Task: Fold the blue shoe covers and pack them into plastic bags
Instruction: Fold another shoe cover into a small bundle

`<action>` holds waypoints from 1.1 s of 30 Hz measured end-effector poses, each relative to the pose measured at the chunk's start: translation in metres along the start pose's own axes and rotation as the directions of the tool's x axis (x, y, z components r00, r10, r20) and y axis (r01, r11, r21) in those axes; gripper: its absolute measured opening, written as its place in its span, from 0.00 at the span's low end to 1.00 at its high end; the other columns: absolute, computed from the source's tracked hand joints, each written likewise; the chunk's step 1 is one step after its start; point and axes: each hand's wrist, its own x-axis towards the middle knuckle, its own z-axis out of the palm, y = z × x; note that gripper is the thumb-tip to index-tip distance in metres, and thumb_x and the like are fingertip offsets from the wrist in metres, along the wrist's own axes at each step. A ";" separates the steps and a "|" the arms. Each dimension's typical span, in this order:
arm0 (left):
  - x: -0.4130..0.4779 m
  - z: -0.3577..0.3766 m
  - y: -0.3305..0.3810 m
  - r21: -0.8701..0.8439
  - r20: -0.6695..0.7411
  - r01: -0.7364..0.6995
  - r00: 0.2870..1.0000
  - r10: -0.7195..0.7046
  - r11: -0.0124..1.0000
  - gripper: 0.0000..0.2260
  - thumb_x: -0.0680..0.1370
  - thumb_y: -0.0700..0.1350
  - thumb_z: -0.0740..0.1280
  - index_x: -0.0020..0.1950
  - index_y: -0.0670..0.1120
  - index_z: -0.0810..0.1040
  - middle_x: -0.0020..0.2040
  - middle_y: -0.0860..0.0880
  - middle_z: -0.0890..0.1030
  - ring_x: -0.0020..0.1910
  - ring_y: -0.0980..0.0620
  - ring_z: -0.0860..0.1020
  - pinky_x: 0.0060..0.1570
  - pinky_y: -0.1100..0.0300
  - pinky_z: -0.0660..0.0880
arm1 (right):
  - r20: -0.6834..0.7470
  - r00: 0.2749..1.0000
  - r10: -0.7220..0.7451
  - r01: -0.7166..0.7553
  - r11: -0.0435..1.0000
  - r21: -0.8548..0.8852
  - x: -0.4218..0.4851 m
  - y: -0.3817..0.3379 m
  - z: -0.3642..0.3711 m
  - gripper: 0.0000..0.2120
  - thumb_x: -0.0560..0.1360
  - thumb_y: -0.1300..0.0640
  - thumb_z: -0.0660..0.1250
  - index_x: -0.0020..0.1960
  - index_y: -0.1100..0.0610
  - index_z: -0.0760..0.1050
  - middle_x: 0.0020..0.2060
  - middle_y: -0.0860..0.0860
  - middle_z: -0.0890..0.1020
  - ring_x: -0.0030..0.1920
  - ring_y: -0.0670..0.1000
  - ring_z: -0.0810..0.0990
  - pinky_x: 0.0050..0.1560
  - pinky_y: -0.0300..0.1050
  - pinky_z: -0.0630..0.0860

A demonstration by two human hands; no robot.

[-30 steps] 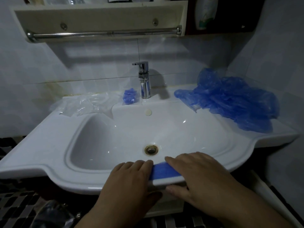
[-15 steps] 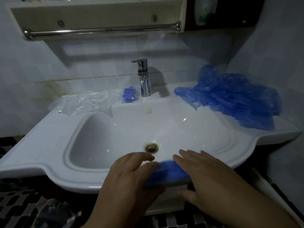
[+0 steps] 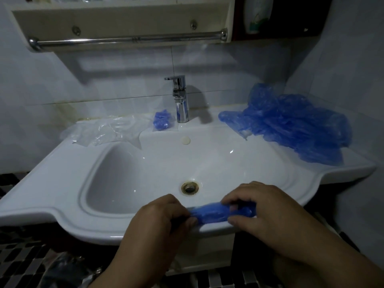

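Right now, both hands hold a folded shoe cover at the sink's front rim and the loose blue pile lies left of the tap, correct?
Not quite: the head view shows the loose blue pile right of the tap, not left. The rest holds.

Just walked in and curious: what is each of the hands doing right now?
Left hand: pinching one end of the blue shoe cover.
Right hand: gripping its other end.

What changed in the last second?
Both hands went from pressing flat on the folded shoe cover on the sink front rim to gripping it. The left hand pinches its left end and the right hand curls round the right end, bunching it narrower. The cover pile, clear bags and small blue bundle by the faucet are unchanged.
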 end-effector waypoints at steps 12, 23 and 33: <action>0.006 0.000 0.010 0.006 -0.043 0.337 0.941 -0.336 0.942 0.06 0.78 0.52 0.67 0.54 0.60 0.75 0.39 0.57 0.79 0.41 0.58 0.77 0.40 0.67 0.71 | -0.143 0.961 0.237 -0.249 0.966 -0.072 0.016 -0.014 0.020 0.11 0.76 0.46 0.68 0.57 0.46 0.80 0.50 0.43 0.82 0.50 0.43 0.78 0.54 0.38 0.76; -0.007 -0.019 -0.027 0.233 -0.274 0.341 0.922 -0.275 0.911 0.15 0.70 0.39 0.73 0.54 0.54 0.80 0.49 0.52 0.77 0.49 0.45 0.76 0.46 0.50 0.75 | -0.132 0.954 0.270 -0.285 0.951 -0.115 0.019 -0.017 0.019 0.13 0.74 0.44 0.70 0.57 0.46 0.80 0.51 0.44 0.83 0.49 0.43 0.79 0.54 0.38 0.77; 0.000 0.017 0.013 0.372 0.407 -0.163 0.913 -0.003 0.914 0.36 0.75 0.72 0.52 0.77 0.63 0.39 0.79 0.62 0.46 0.78 0.57 0.50 0.77 0.52 0.45 | -0.090 0.956 0.279 -0.290 0.943 -0.165 0.022 -0.017 0.018 0.11 0.77 0.46 0.68 0.57 0.45 0.80 0.53 0.43 0.81 0.51 0.44 0.78 0.56 0.39 0.75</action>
